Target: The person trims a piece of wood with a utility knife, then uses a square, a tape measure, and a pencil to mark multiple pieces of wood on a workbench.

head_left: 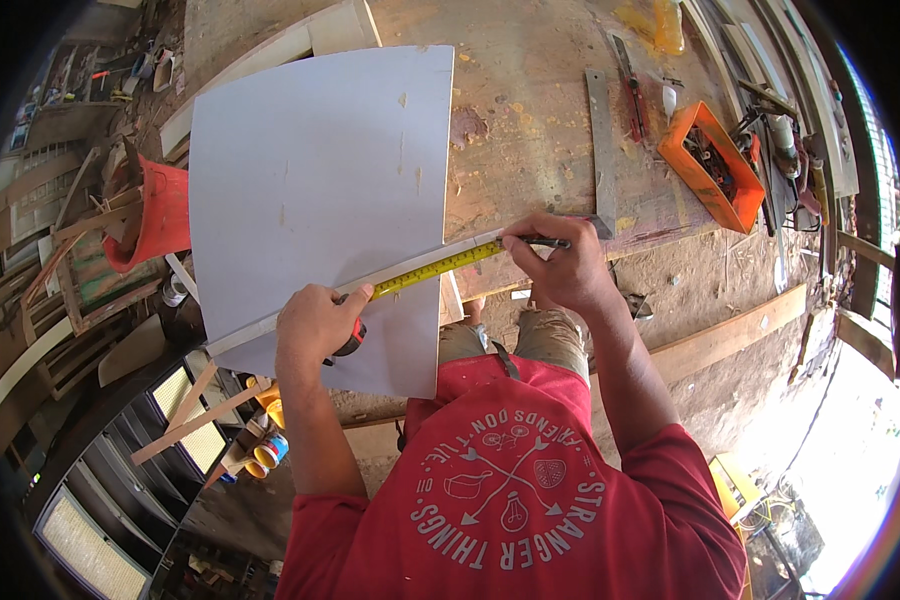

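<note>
- The pale strip lies slantwise across the white panel, its far end jutting past the panel's right edge toward me.
- Along its near side runs my yellow tape blade, drawn out of the red-and-black tape case.
- My left hand is curled around that case, thumb lying by the blade.
- My right hand is closed in a pinch at the strip's end, a dark pencil-like tool between the fingers; I can't tell whether they grip strip, tape or both.
- I judge the measuring under way: the tape is out and lined up. I can make out no mark on the strip, so marking seems left.
- Beyond, on the desk, lie a metal square and an orange tray of small things.
</note>
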A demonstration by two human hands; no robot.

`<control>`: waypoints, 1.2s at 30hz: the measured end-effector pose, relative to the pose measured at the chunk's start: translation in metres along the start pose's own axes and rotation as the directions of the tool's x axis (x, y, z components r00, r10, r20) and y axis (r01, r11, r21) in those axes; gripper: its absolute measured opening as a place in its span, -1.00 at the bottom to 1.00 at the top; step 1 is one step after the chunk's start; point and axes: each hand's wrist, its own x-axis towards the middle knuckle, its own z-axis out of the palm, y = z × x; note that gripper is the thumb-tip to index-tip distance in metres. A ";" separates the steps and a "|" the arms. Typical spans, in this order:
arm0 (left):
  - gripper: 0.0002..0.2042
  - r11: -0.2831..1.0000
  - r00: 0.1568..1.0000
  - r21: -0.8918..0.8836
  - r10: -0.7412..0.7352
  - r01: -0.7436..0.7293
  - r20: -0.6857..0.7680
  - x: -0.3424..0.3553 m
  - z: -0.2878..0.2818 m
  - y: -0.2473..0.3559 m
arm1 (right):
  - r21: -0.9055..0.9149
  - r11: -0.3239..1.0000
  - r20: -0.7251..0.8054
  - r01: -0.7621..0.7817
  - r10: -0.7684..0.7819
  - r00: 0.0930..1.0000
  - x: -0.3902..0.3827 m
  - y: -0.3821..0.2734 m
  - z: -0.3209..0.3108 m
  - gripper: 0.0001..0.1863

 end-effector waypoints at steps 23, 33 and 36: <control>-0.37 1.000 1.000 -0.009 -0.004 0.004 0.009 0.000 0.000 -0.001 | -0.004 1.000 0.039 -0.006 0.006 0.999 0.000 -0.002 -0.001 -0.92; -0.37 1.000 1.000 -0.008 -0.004 0.004 0.002 0.000 0.000 -0.001 | -0.037 0.999 0.029 -0.010 0.011 1.000 -0.001 -0.002 0.000 -0.92; -0.38 1.000 1.000 -0.006 -0.006 0.006 0.006 0.000 0.001 -0.001 | -0.034 0.999 0.021 0.005 -0.005 1.000 0.000 0.000 0.001 -0.92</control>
